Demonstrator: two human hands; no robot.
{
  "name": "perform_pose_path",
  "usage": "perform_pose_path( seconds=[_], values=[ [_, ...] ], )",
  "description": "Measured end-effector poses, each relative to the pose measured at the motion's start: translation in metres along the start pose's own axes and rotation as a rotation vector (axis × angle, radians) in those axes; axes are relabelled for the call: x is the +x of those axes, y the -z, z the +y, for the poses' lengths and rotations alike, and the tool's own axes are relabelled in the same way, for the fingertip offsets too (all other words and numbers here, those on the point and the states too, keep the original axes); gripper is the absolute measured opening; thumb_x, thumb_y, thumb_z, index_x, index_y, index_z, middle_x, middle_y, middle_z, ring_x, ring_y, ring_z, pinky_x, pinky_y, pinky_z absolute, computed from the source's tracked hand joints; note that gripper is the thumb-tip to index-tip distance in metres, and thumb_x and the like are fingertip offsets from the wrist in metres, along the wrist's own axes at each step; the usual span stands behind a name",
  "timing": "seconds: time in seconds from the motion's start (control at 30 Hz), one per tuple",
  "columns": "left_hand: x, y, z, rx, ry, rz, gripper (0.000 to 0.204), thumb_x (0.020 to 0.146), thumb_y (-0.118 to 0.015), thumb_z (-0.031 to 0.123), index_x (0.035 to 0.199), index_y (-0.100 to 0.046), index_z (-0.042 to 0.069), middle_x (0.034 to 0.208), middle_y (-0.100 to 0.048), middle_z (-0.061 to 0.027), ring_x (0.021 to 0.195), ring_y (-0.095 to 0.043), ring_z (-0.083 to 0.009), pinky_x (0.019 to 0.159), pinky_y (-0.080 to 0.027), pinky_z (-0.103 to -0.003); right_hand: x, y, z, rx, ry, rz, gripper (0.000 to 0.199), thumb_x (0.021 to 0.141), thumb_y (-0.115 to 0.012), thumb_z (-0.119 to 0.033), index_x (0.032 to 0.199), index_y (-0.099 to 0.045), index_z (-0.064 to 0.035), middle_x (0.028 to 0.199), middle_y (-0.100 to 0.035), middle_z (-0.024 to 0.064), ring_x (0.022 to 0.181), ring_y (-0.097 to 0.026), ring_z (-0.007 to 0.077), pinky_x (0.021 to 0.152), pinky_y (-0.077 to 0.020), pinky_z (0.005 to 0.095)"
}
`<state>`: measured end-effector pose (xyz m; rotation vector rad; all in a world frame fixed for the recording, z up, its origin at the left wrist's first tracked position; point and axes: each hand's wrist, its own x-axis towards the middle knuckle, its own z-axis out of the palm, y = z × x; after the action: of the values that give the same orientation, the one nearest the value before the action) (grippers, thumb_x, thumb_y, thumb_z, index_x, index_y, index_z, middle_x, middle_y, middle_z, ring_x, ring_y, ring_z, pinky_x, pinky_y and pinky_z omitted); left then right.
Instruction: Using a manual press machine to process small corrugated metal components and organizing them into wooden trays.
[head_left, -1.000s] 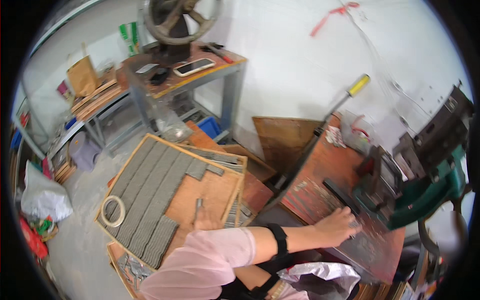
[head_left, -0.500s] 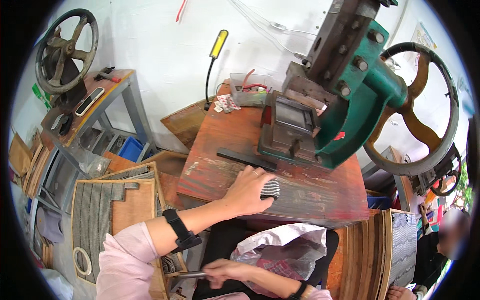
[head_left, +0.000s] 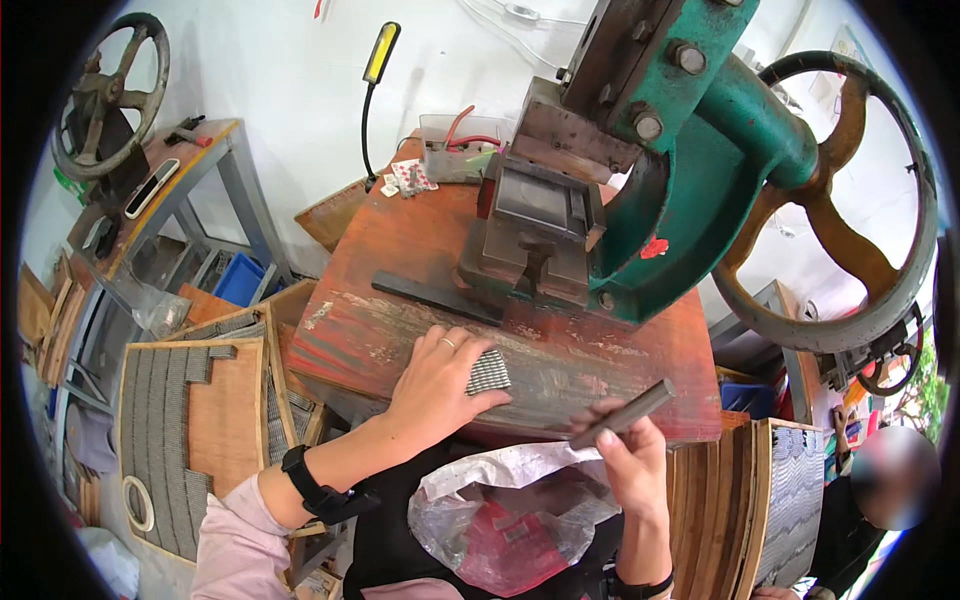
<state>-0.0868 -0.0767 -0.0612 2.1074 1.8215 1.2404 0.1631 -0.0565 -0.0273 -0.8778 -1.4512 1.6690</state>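
Observation:
My left hand (head_left: 432, 385) rests near the front edge of the worn reddish wooden table (head_left: 340, 340), its fingers curled round a small block of ribbed grey metal strips (head_left: 489, 372). Over the table's front edge, my right hand (head_left: 632, 458) grips a dark metal bar (head_left: 640, 405), which slants up to the right. Another flat dark bar (head_left: 437, 297) lies on the table beyond my left hand. A crumpled clear and white plastic bag (head_left: 450, 497) with something red inside sits on my lap.
A green press (head_left: 740, 135) with a large handwheel (head_left: 850, 330) stands on the table. Left are wooden trays of grey strips (head_left: 160, 430); right, stacked trays (head_left: 760, 500) near another person (head_left: 850, 530). A plastic bin (head_left: 455, 165) and a yellow lamp (head_left: 381, 55) stand behind.
My right hand has risen from low beside the left tray to the table's front right, carrying the metal bar. My left hand stays on the ribbed strips. The view has shifted.

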Motion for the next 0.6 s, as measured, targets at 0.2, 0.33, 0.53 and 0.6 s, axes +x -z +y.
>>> perform_pose_path(
  seconds=[0.2, 0.33, 0.53, 0.6],
  values=[
    [-0.001, 0.002, -0.003, -0.101, 0.017, -0.008, 0.059, 0.067, -0.078, 0.021, 0.116, -0.053, 0.001, 0.100, -0.061, -0.0142, 0.096, -0.052, -0.0336, 0.085, -0.043, -0.041, 0.041, -0.046, -0.012, -0.113, 0.324, -0.002, 0.029, 0.085, -0.058, 0.009, 0.112, -0.051, 0.0018, 0.111, -0.061, 0.0139, 0.106, -0.059, 0.0213, 0.092, -0.0474, 0.0321],
    [-0.001, 0.004, 0.000, -0.139, 0.042, 0.020, 0.059, 0.064, -0.078, 0.016, 0.116, -0.053, 0.003, 0.098, -0.062, -0.0136, 0.093, -0.054, -0.0330, 0.083, -0.044, -0.041, 0.054, -0.061, -0.016, -0.409, 0.513, -0.034, 0.024, 0.085, -0.061, 0.006, 0.107, -0.053, 0.0024, 0.108, -0.062, 0.0147, 0.099, -0.064, 0.0250, 0.082, -0.0530, 0.0326],
    [0.000, 0.002, -0.003, -0.176, 0.062, 0.010, 0.056, 0.064, -0.078, 0.013, 0.113, -0.051, 0.003, 0.093, -0.058, -0.0123, 0.092, -0.052, -0.0305, 0.079, -0.043, -0.040, 0.063, -0.072, -0.017, -0.853, 0.398, -0.096, 0.031, 0.076, -0.071, 0.004, 0.103, -0.056, 0.0011, 0.094, -0.068, 0.0144, 0.088, -0.068, 0.0214, 0.076, -0.0545, 0.0296],
    [0.000, 0.001, -0.005, -0.186, 0.058, -0.007, 0.055, 0.063, -0.078, 0.012, 0.111, -0.051, 0.003, 0.092, -0.059, -0.0111, 0.091, -0.052, -0.0302, 0.079, -0.042, -0.039, 0.065, -0.070, -0.019, -0.671, 0.505, -0.035, 0.031, 0.077, -0.069, 0.005, 0.104, -0.056, 0.0020, 0.096, -0.068, 0.0139, 0.088, -0.068, 0.0216, 0.074, -0.0544, 0.0285]
  ],
)
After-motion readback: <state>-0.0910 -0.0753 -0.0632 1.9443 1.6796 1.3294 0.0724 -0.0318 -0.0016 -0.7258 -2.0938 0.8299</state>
